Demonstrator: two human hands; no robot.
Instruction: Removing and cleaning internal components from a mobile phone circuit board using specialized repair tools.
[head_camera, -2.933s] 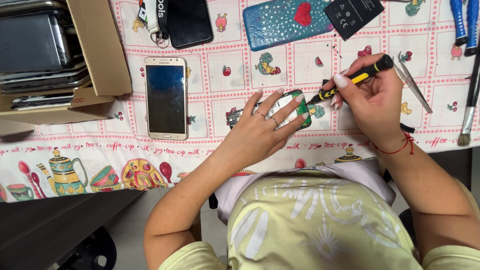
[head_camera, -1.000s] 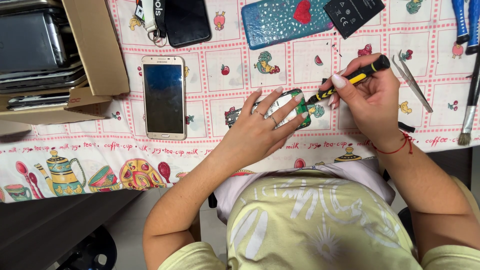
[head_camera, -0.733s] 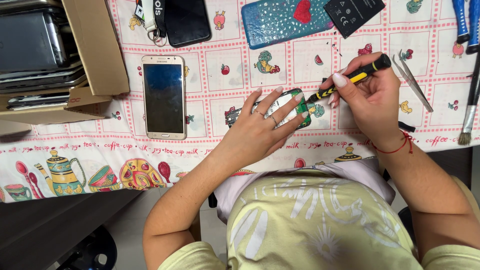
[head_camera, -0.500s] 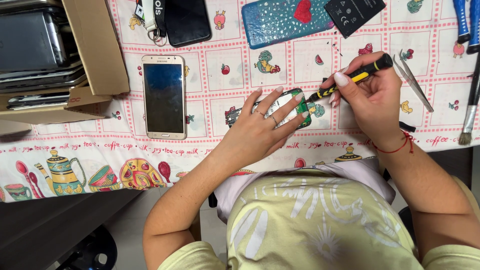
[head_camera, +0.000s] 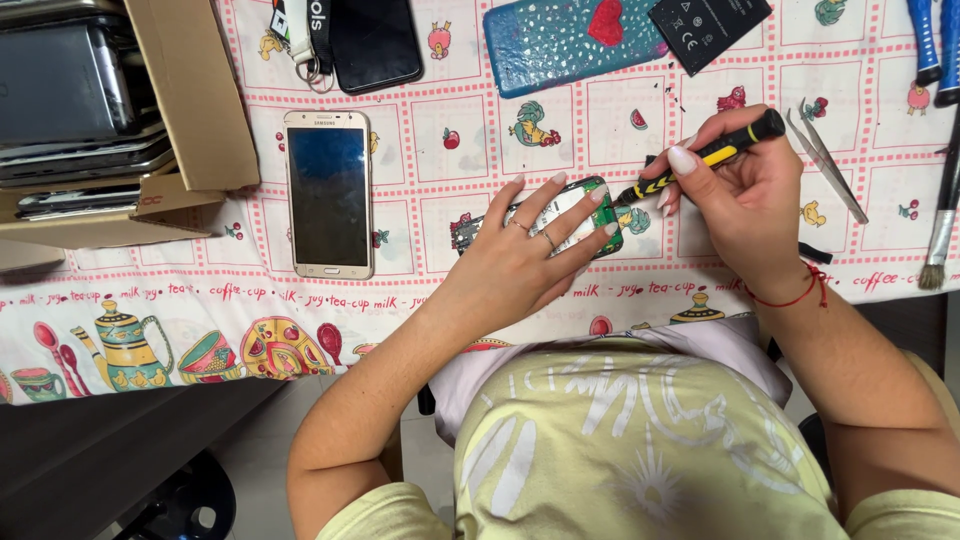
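Opened phone (head_camera: 585, 215) half hidden under spread left hand (head_camera: 520, 250); right hand (head_camera: 745, 200) gripping screwdriver (head_camera: 705, 158), tip obscured.

A gold-edged smartphone (head_camera: 328, 195) lies face up on the patterned tablecloth (head_camera: 150, 320), beside a cardboard box (head_camera: 190, 95). Farther back lie a black phone (head_camera: 375, 42), a blue phone case (head_camera: 570, 45) and a battery (head_camera: 708, 27); tweezers (head_camera: 825, 165) and a brush (head_camera: 943, 205) lie right
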